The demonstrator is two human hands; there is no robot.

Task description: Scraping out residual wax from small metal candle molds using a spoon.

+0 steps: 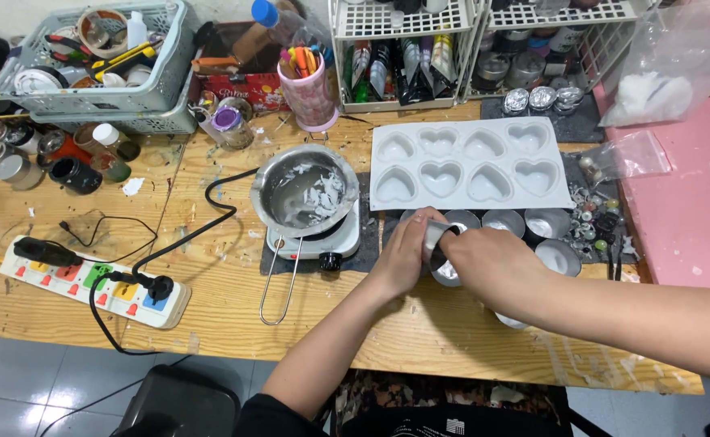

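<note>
left hand [403,251] pinches small tin [444,243] at frame centre; right hand [492,263] curled over it, grip unclear. steady tin on desk [225,299], press evenly.

Both forearms reach forward and meet; the left hand [403,255] curls with fingers bent, the right hand [492,263] lies knuckles-up beside it, apparently pinching something.

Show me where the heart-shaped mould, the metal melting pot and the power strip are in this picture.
Heart-shaped mould [470,164], head view: white surface between the cavities.
Metal melting pot [302,194], head view: inside bottom, holding wax flakes.
Power strip [72,282], head view: top face, among the coloured switches.
</note>
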